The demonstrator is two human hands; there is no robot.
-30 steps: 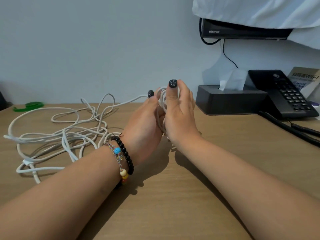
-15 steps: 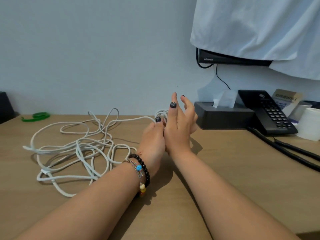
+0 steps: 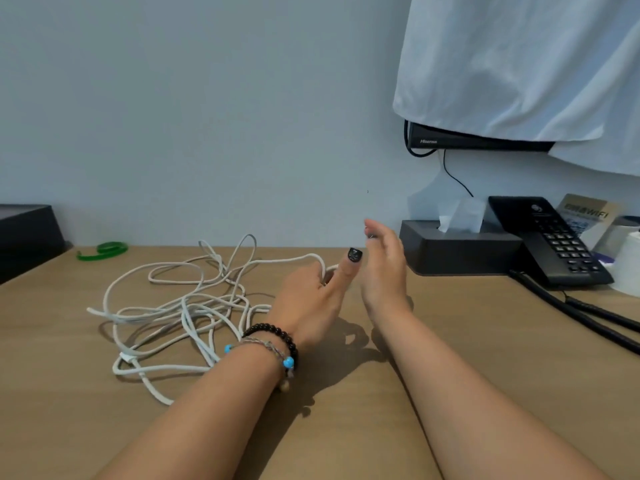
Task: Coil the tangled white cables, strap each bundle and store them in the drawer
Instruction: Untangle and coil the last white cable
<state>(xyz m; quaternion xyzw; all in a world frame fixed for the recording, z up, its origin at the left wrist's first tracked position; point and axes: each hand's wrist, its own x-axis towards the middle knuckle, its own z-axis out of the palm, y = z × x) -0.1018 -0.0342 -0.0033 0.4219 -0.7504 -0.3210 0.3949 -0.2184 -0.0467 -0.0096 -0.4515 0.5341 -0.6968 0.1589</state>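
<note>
A long white cable [image 3: 180, 306] lies in a loose tangle on the wooden desk [image 3: 346, 410], left of centre. One strand runs right into my left hand [image 3: 311, 299], whose fingers curl round a small coil of it; most of that coil is hidden behind the hand. My right hand [image 3: 384, 268] hovers just to the right, fingers relaxed and apart from the cable, holding nothing. A green strap [image 3: 104, 250] lies at the back left near the wall.
A black tissue box [image 3: 460, 251] and a black desk phone [image 3: 554, 244] with its coiled cord [image 3: 588, 317] stand at the back right. A dark box [image 3: 24, 233] sits at the far left. A cloth-covered screen [image 3: 519, 64] hangs above.
My right hand has let go of the coil and moved away to the right. The left hand has lowered towards the desk with the coil. The view has tilted upward.
</note>
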